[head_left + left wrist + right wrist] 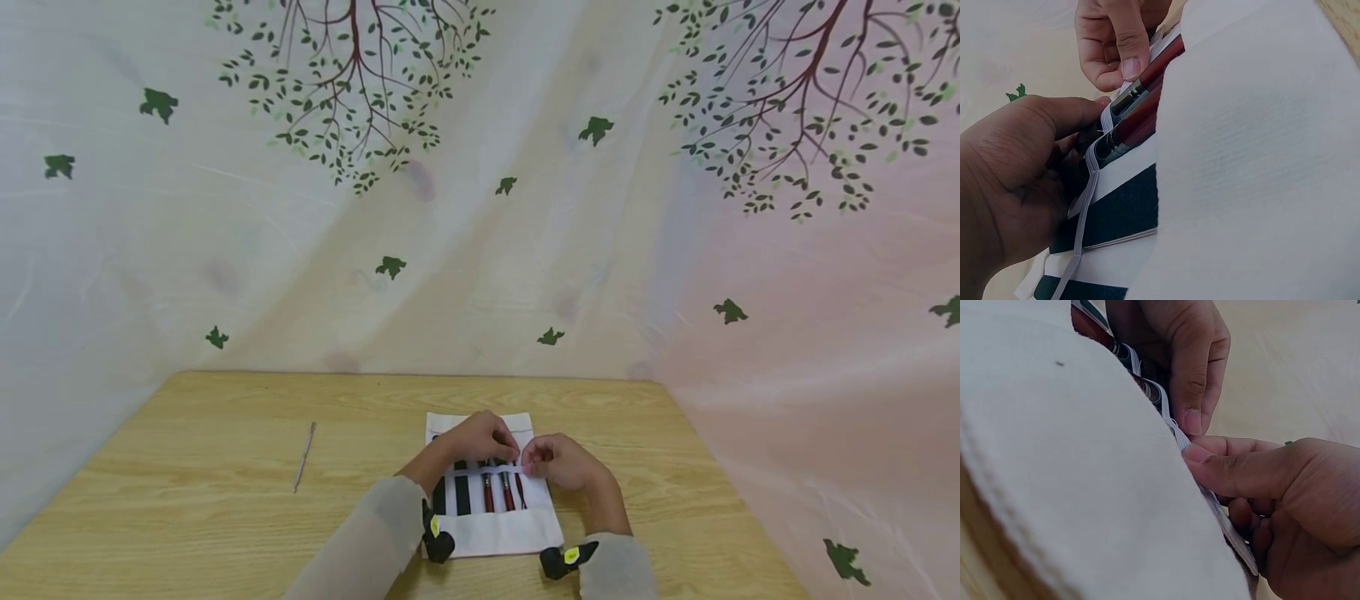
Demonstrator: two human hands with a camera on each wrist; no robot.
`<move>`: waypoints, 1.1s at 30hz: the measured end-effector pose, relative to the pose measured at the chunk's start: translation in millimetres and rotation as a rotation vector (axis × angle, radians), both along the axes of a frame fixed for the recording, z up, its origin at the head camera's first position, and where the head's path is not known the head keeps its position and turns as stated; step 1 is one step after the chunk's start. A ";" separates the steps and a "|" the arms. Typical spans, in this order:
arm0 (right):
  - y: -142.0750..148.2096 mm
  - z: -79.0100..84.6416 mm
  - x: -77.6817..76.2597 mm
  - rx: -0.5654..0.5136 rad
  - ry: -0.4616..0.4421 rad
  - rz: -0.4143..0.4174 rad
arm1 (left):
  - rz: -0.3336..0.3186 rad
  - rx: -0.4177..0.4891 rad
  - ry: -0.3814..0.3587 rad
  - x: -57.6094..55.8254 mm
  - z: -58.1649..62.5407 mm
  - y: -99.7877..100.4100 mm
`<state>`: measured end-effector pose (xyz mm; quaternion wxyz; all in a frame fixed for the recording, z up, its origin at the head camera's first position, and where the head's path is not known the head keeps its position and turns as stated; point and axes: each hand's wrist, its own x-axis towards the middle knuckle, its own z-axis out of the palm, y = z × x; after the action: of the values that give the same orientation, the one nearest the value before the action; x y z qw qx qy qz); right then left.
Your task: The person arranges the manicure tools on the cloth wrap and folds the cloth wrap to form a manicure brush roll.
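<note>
A white fabric tool roll lies spread out on the table, its lower pocket holding several tools. Two red-handled brushes and a thinner red-handled tool pass under a white elastic band. Beside them are dark flat strips. My left hand reaches over the brush heads, its thumb and forefinger pinching at the band; its other fingers are partly hidden behind the brushes. From the other side my right hand pinches the band near the roll's right edge, fingertips close to the left ones.
A thin pale stick-like tool lies on the wooden table, left of the roll. Behind the table hangs a pale sheet printed with branches and green leaves. Each wrist carries a small black camera.
</note>
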<state>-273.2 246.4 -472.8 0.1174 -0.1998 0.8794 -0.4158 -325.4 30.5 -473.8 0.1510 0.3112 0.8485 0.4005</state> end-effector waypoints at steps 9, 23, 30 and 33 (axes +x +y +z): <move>-0.1 3.0 2.9 -0.021 -0.006 -0.025 | -0.001 0.004 0.061 -2.3 -2.8 -1.2; 9.1 13.3 8.7 0.055 0.058 -0.087 | 0.117 0.081 0.261 -4.6 14.9 -58.7; 11.2 10.6 9.6 0.083 0.027 -0.161 | 0.217 0.026 0.270 -3.4 20.0 -108.5; 10.5 9.7 9.0 0.085 0.030 -0.167 | 0.258 0.005 0.292 -0.7 21.6 -130.2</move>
<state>-264.2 256.8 -463.1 0.0775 -0.1270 0.9115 -0.3835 -326.1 -99.7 -452.3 -0.0271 0.2552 0.8931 0.3695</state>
